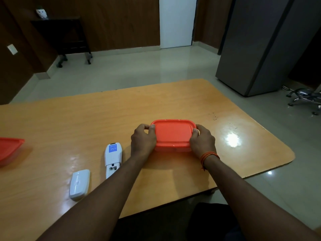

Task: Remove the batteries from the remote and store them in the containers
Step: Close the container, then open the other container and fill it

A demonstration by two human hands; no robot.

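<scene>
An orange container (172, 134) with its lid on stands on the wooden table (86, 119), right of centre. My left hand (143, 140) grips its left end and my right hand (202, 141) grips its right end, thumbs on the lid's rim. A white remote (113, 158) lies face down to the left of my left forearm, its battery bay open at the near end and showing no batteries. Its white battery cover (79, 184) lies loose further left and nearer to me. A second orange container (9, 150) sits at the table's left edge, partly cut off.
The table's rounded right corner and near edge lie close to my right forearm. Beyond it are a grey cabinet (260, 46), an office chair base (305, 98), a black rolling stand (67, 37) and a white door (177, 21).
</scene>
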